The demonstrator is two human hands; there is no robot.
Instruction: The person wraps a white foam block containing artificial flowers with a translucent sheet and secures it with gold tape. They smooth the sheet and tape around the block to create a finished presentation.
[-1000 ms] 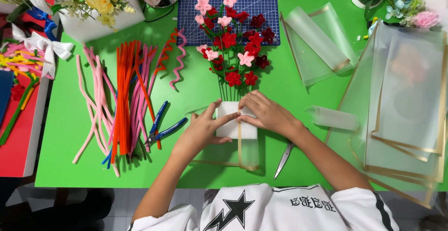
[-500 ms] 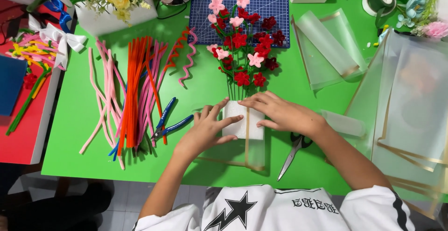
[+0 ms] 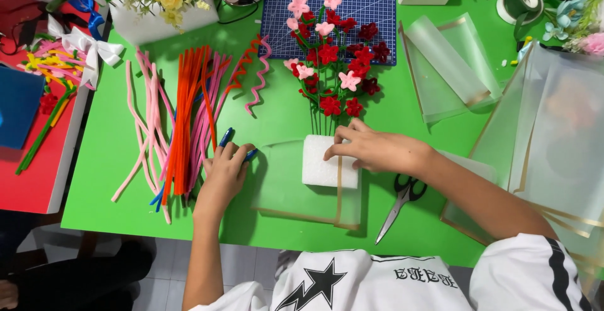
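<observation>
I see my right hand [image 3: 371,150] resting flat, fingers loose, on the white foam block [image 3: 327,169] at mid-desk [image 3: 283,106] atop a clear wrapping sheet [image 3: 296,191], while my left hand [image 3: 228,169] curls around blue pipe cleaners [image 3: 225,138] beside the pile.
</observation>
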